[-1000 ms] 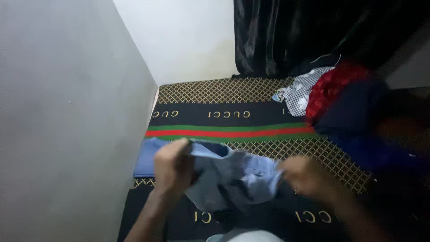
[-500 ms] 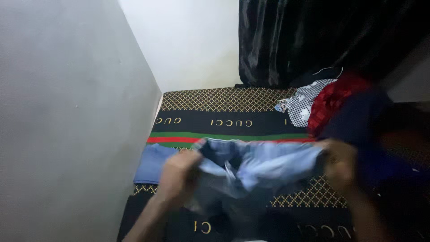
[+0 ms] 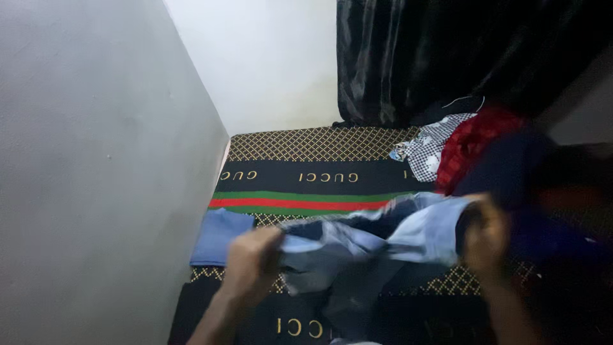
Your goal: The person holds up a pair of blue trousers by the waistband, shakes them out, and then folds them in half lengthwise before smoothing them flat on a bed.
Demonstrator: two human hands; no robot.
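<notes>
I hold a pale blue denim garment (image 3: 377, 246) stretched between both hands above a patterned bedspread (image 3: 306, 144). My left hand (image 3: 251, 262) grips its left end low in the view. Its right end is gripped by my right hand (image 3: 486, 237), a little higher. The cloth sags and twists in the middle, with darker folds hanging down. The picture is blurred by motion.
A folded light blue cloth (image 3: 220, 236) lies by the grey wall (image 3: 96, 179) at the left. A pile of clothes, checked white (image 3: 431, 144), red (image 3: 476, 144) and dark blue (image 3: 511, 169), sits at the right. A black curtain (image 3: 447, 57) hangs behind.
My hands have moved apart, pulling the bunched denim garment out wide. The right hand went right and up; the left hand stayed low at the left.
</notes>
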